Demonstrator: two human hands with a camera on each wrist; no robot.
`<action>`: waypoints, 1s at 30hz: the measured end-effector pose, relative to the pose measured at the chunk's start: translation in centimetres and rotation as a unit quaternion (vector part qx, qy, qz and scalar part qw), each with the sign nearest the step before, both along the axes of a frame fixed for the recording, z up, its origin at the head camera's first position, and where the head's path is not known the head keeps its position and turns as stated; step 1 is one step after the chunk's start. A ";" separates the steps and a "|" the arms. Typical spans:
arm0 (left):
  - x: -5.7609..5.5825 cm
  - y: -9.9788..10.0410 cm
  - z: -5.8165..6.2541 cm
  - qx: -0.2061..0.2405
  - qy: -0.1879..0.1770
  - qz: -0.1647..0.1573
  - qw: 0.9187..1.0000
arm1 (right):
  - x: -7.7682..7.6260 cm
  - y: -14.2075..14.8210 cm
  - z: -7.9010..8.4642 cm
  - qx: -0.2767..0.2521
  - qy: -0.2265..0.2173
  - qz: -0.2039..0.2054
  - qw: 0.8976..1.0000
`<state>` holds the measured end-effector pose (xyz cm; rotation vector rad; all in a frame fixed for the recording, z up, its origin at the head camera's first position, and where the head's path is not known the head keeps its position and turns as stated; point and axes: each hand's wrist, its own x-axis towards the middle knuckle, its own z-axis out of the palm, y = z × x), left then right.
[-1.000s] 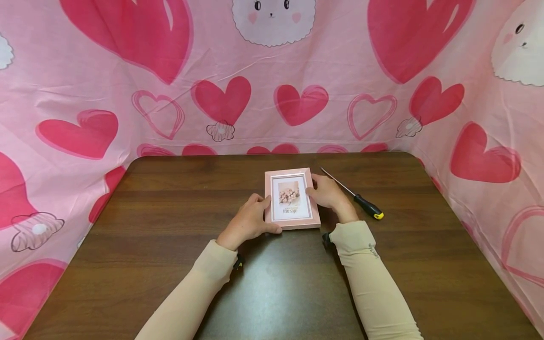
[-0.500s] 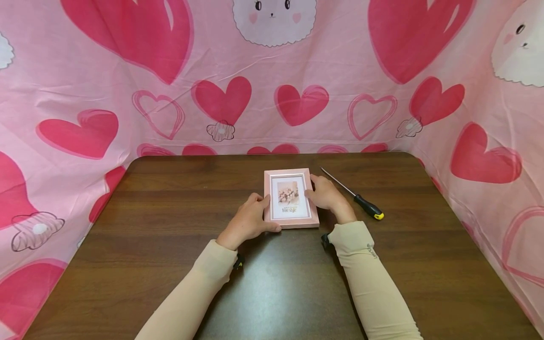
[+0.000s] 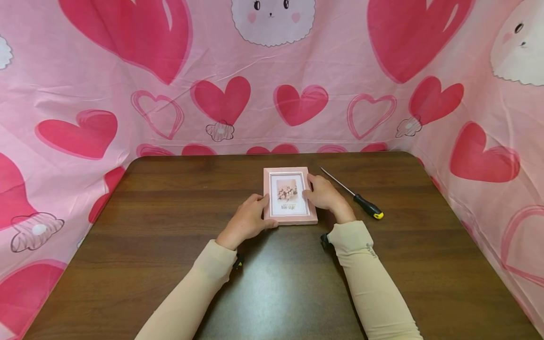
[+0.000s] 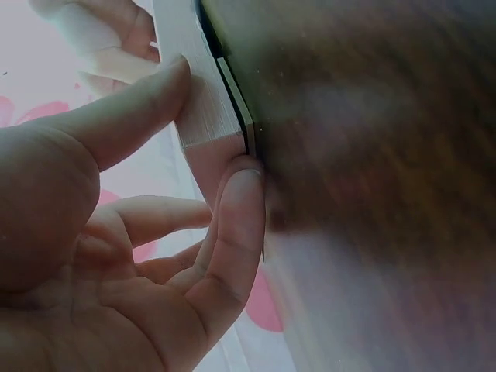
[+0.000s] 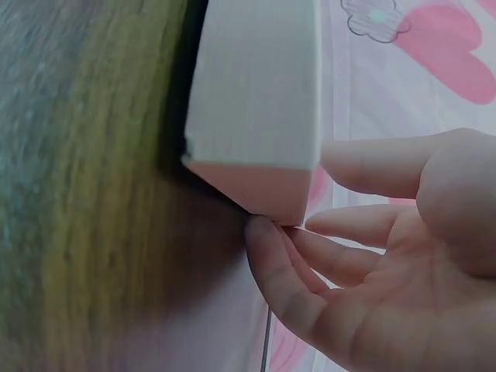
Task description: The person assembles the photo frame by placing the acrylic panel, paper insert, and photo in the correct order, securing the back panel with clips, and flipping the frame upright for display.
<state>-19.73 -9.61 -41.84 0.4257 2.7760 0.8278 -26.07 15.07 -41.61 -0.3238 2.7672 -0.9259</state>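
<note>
A pink picture frame (image 3: 287, 192), its flower print facing up, is held between my two hands near the far middle of the table. My left hand (image 3: 245, 219) grips its left side, with the thumb at the near edge. On the opposite side, my right hand (image 3: 326, 193) holds the frame with the thumb on the front border and fingers along the side. In the left wrist view, a thin backing flap (image 4: 239, 105) stands slightly proud of the frame's underside. The right wrist view shows the frame's thick pale edge (image 5: 252, 101) with fingertips at its corner.
A screwdriver (image 3: 366, 205) with a black and yellow handle lies right of my right hand, its shaft pointing to the far edge. The brown wooden table (image 3: 170, 255) is bordered by a pink heart-printed cloth (image 3: 263, 61) behind and at both sides.
The picture frame has shifted slightly left and away from me, its near edge moving more than its far edge. Both hands keep their hold. The screwdriver has stayed put.
</note>
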 end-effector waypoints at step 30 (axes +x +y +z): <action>-0.4 -0.7 0.1 0.009 0.014 -0.023 1.000 | -0.2 0.0 -0.4 0.001 0.015 0.004 1.000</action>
